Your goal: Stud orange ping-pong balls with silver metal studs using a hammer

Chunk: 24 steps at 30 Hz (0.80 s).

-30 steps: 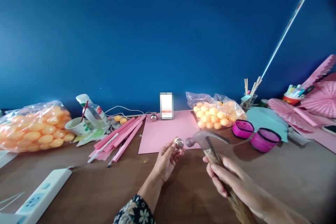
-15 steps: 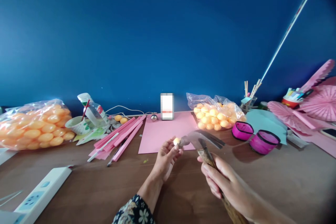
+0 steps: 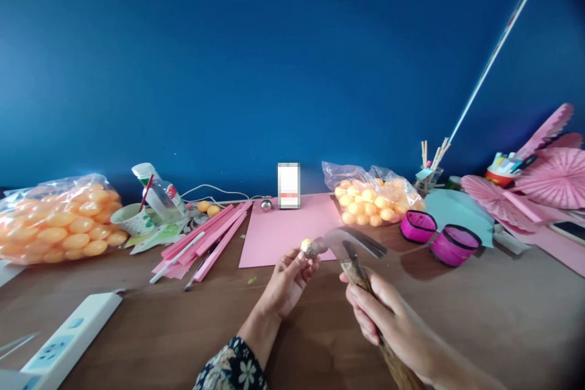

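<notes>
My right hand (image 3: 381, 317) is wrapped round the wooden handle of a claw hammer (image 3: 354, 269), whose metal head points left with the claw to the right. My left hand (image 3: 292, 274) is closed, pinching a small yellowish ball (image 3: 306, 244) between thumb and fingers. The hammer's striking face is right beside this ball; whether they touch I cannot tell. Part of the ball looks grey and speckled. Behind both hands lies a pink sheet (image 3: 287, 231) on the brown table (image 3: 320, 341).
Bags of orange balls stand at the left (image 3: 64, 225) and back right (image 3: 370, 201). Pink paper strips (image 3: 210, 237), a tilted bottle (image 3: 159, 195) and a paper cup (image 3: 132, 219) are at the left. Magenta mesh bands (image 3: 454, 246) lie right; a power strip (image 3: 68, 341) lies front left.
The view has shifted slightly. The hammer head and the ball stay close together, with more of the ball's grey, speckled side showing. Both hands keep their grips.
</notes>
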Tool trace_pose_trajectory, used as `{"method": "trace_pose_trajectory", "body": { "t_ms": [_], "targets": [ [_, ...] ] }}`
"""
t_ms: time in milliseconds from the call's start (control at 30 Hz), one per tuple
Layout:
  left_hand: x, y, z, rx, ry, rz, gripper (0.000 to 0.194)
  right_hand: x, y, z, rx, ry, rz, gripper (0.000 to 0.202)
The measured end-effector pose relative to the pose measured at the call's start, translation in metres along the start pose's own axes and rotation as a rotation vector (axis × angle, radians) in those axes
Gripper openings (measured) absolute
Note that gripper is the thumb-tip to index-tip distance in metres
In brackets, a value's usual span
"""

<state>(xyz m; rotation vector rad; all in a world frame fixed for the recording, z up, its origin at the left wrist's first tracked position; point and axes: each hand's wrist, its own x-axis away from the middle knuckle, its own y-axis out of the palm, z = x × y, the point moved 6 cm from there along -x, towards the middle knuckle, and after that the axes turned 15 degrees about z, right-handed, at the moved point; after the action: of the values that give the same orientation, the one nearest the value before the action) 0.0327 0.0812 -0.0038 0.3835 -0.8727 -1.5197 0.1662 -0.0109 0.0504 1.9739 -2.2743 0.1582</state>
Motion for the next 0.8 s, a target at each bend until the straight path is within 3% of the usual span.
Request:
{"method": "trace_pose_trajectory", "body": {
  "t_ms": [200,467,633,800],
  "targets": [
    [0.005,0.005,0.002,-0.023,0.016,-0.060,0.024,-0.002,0.005,0.003,-0.009,0.003,-0.044,0.031],
    [0.001,-0.001,0.001,-0.009,0.013,0.006,0.036,0.005,0.001,0.002,-0.019,0.028,-0.002,0.035],
    [0.002,0.002,0.002,-0.022,0.025,-0.027,0.026,0.005,0.003,0.006,-0.002,0.033,-0.005,0.033],
    [0.002,0.002,0.001,0.000,0.006,-0.037,0.022,0.004,0.001,-0.004,-0.058,0.015,0.003,0.034]
  ]
}}
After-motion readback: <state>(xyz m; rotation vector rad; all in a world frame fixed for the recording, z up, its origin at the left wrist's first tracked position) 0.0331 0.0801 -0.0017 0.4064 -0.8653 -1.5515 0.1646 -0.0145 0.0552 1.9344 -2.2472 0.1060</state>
